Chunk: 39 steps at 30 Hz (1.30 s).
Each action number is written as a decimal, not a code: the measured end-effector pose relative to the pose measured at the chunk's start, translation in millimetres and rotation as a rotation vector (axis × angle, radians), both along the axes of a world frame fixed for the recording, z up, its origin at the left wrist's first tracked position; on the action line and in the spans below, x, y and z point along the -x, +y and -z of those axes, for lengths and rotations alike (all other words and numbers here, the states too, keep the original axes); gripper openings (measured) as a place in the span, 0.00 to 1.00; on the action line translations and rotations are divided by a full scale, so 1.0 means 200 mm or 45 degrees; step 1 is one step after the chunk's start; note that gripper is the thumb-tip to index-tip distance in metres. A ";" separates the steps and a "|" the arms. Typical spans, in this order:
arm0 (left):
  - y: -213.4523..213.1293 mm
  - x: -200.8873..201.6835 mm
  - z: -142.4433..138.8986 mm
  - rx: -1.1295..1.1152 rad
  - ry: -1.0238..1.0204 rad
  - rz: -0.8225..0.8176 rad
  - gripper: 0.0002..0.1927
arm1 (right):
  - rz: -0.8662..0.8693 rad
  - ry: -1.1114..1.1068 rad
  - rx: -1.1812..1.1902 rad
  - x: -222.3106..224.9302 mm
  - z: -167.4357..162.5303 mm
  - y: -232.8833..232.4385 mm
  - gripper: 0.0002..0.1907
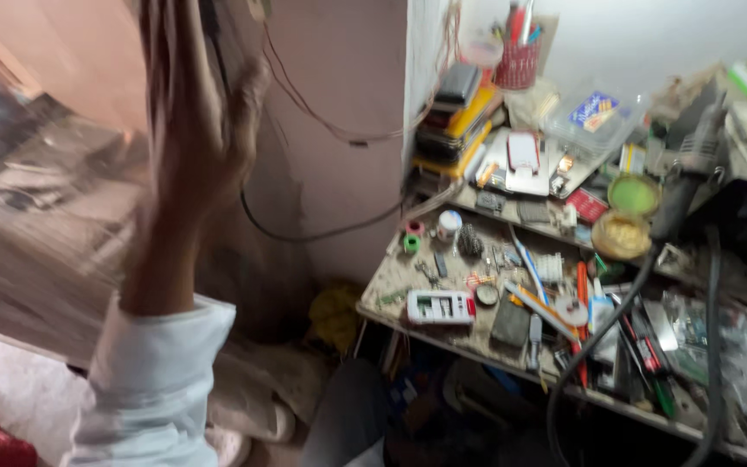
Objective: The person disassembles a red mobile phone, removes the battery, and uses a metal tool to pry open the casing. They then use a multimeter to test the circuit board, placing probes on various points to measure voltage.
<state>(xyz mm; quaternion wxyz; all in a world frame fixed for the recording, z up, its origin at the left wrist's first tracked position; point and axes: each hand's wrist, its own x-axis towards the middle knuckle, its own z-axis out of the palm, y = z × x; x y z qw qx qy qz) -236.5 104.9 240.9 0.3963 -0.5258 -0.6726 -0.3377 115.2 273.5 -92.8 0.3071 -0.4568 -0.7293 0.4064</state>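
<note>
The left hand [192, 112] is raised at about 10 o'clock in the view, blurred, with a white sleeve [153, 380] below the wrist. Its grip is seen half curled around a dark, slim object [211, 35] held up against the pinkish wall [339, 78]; what that object is cannot be told, and whether the fingers truly clamp it cannot be told either. Thin wires [322, 125] are draped down the wall just beside the hand, toward 3 o'clock of it. The right hand is not seen.

A cluttered desk [391, 281] is spread from 3 to 5 o'clock, well apart from the hand. On it a white and red rectangular device [441, 306] is laid near the front edge, with small tape rolls [411, 235] behind it at 12 o'clock. A green round tin [634, 195] and a yellow round tin [622, 233] are set further toward 3 o'clock, and a red pen cup [518, 60] is stood at 1 o'clock.
</note>
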 end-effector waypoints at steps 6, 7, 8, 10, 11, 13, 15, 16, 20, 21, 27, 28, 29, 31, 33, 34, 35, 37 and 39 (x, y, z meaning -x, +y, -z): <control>-0.25 -0.47 0.97 0.244 -0.215 0.500 0.19 | 0.183 -0.345 0.217 -0.35 0.12 -0.27 0.11; -0.26 -0.54 1.13 0.290 -0.331 0.528 0.21 | 0.205 -0.421 0.247 -0.39 0.14 -0.32 0.11; -0.31 -0.59 1.26 0.330 -0.457 0.490 0.21 | 0.224 -0.507 0.288 -0.41 0.16 -0.38 0.11; -0.39 -0.71 1.50 0.398 -0.681 0.485 0.19 | 0.254 -0.564 0.261 -0.45 0.18 -0.43 0.11; -0.44 -0.77 1.59 0.427 -0.783 0.523 0.18 | 0.272 -0.582 0.252 -0.45 0.18 -0.46 0.11; -0.51 -0.87 1.73 0.523 -0.877 0.574 0.17 | 0.239 -0.582 0.185 -0.45 0.17 -0.48 0.11; -0.55 -0.94 1.80 0.612 -0.933 0.647 0.16 | 0.185 -0.581 0.102 -0.45 0.16 -0.51 0.11; -0.55 -0.95 1.81 0.651 -0.937 0.695 0.16 | 0.139 -0.584 0.062 -0.45 0.15 -0.52 0.11; -0.47 -0.88 1.69 0.553 -0.973 0.687 0.15 | -0.017 -0.804 0.094 -0.42 0.12 -0.55 0.11; -0.44 -0.84 1.64 0.463 -0.957 0.667 0.15 | -0.001 -0.787 0.069 -0.42 0.12 -0.56 0.11; -0.18 -0.66 1.31 0.268 -0.815 0.581 0.30 | 0.110 -0.626 0.004 -0.41 0.14 -0.57 0.11; -0.13 -0.63 1.27 0.259 -0.797 0.605 0.34 | 0.109 -0.585 0.051 -0.42 0.14 -0.56 0.12; -0.08 -0.61 1.24 0.250 -0.778 0.630 0.37 | 0.109 -0.543 0.099 -0.42 0.15 -0.55 0.12; 0.00 -0.58 1.20 0.312 -0.771 0.631 0.43 | 0.082 -0.461 0.008 -0.43 0.16 -0.54 0.12; 0.07 -0.56 1.19 0.411 -0.787 0.629 0.47 | 0.078 -0.432 -0.010 -0.43 0.17 -0.52 0.12; 0.09 -0.56 1.19 0.479 -0.805 0.624 0.48 | 0.087 -0.444 0.018 -0.43 0.18 -0.52 0.12; 0.12 -0.56 1.19 0.547 -0.824 0.620 0.49 | 0.096 -0.456 0.047 -0.43 0.18 -0.51 0.13; 0.17 -0.55 1.19 0.598 -0.755 0.590 0.48 | 0.135 -0.489 0.078 -0.42 0.19 -0.50 0.13; 0.21 -0.55 1.19 0.657 -0.699 0.551 0.45 | 0.150 -0.473 0.074 -0.41 0.19 -0.49 0.12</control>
